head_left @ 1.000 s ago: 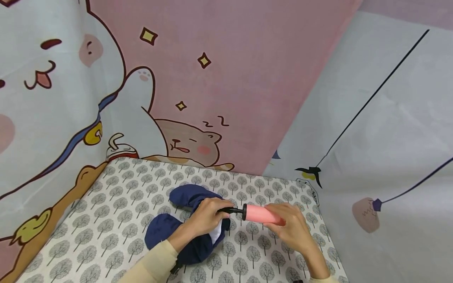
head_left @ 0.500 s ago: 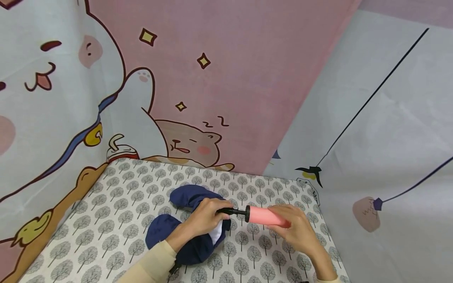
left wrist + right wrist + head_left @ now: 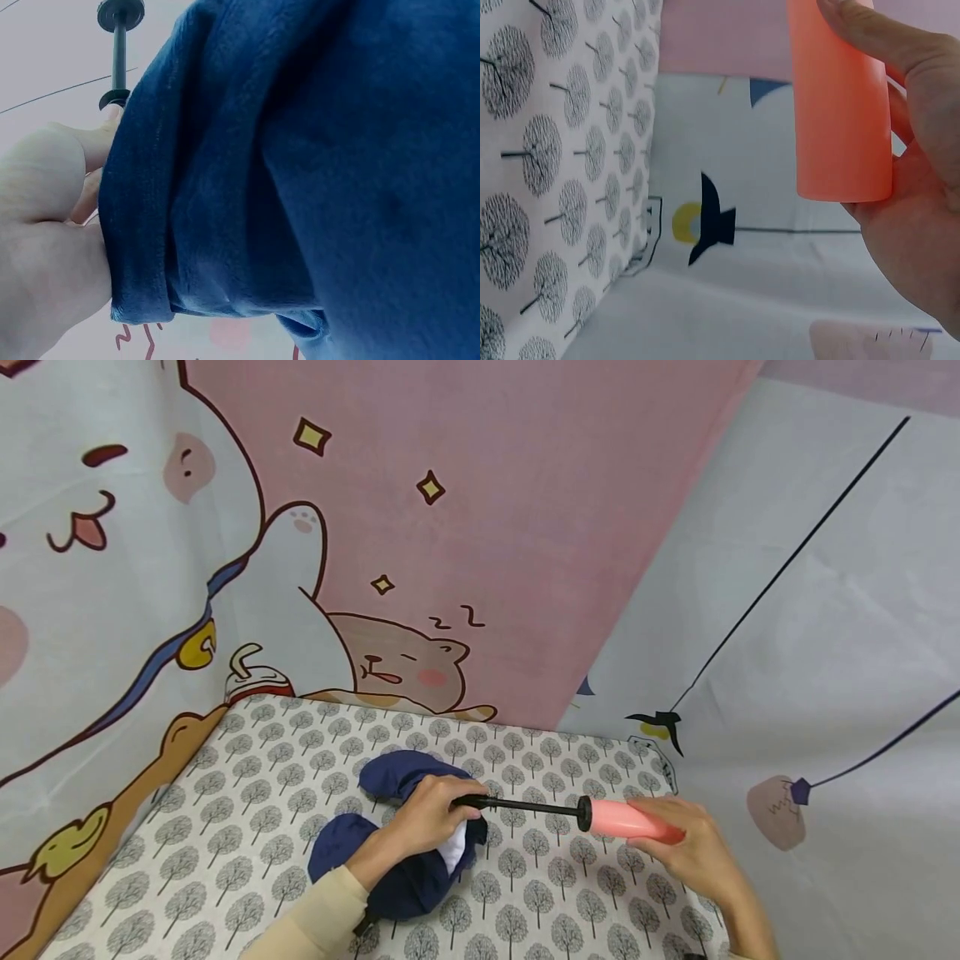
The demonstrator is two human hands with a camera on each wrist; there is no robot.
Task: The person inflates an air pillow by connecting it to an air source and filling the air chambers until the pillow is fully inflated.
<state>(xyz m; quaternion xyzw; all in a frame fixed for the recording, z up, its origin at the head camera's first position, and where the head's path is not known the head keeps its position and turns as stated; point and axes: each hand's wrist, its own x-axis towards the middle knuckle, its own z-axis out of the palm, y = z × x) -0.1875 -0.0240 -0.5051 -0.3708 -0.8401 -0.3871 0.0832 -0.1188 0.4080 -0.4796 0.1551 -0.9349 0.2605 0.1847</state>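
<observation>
A hand air pump stretches between my two hands in the head view, its pink barrel (image 3: 626, 821) to the right and its thin black rod (image 3: 536, 807) drawn out to the left. My left hand (image 3: 427, 817) grips the black handle at the rod's end. Around the barrel's right part curl the fingers of my right hand (image 3: 693, 842); the right wrist view shows its thumb along the barrel (image 3: 844, 112). Beneath the left hand lies a navy U-shaped pillow (image 3: 408, 889) with a white patch. That navy fabric (image 3: 375, 187) fills much of the left wrist view.
A tree-print cloth (image 3: 247, 835) covers the table. Behind it rises a pink and white cartoon wall cloth (image 3: 525, 527), with a pale cloth (image 3: 825, 610) at the right. A small dark object (image 3: 694, 956) shows at the bottom edge.
My right hand has moved right with the pink barrel, so more of the black rod shows. My left hand has shifted only slightly left. The pillow stays almost where it was.
</observation>
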